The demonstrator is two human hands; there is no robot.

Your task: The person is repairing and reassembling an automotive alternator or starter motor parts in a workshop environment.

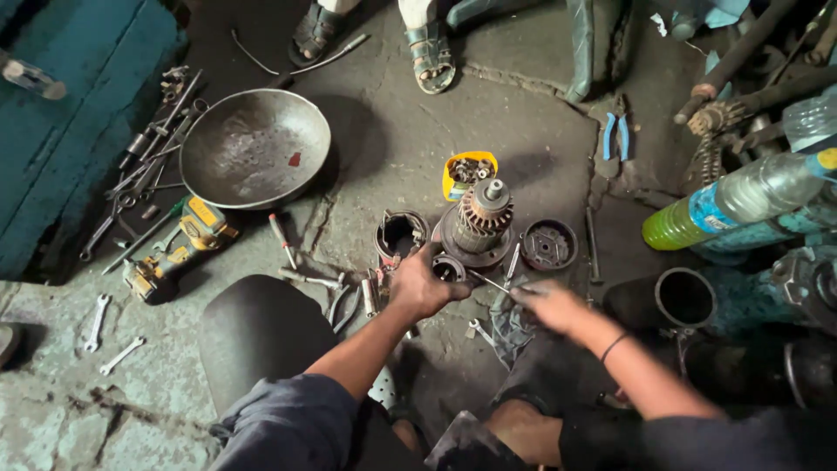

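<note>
Small dark metal ring (449,267) on the concrete floor (375,139), just in front of the upright armature (481,220) and near the round housing (401,234). Probably rigid, fairly light, likely greasy and slippery; best taken by the outer rim, pinched across its width. Left hand (418,283) curled over the ring's near edge, fingers bent and close together, touching or gripping the rim; how firmly, cannot tell. Right hand (549,303) closed round a thin tool (490,281), looks like a screwdriver or pick, tip aimed at the ring, a grey rag (506,323) just beneath. Around: a round black cover (549,244) right of the armature, a yellow tub (468,173) of small parts behind it, a wide metal bowl (255,146) and a cordless driver (179,249) to the left, spanners (96,321) nearer, blue pliers (615,135) and a plastic bottle (741,201) to the right. Another person's sandalled feet (375,39) at the top edge.
</note>
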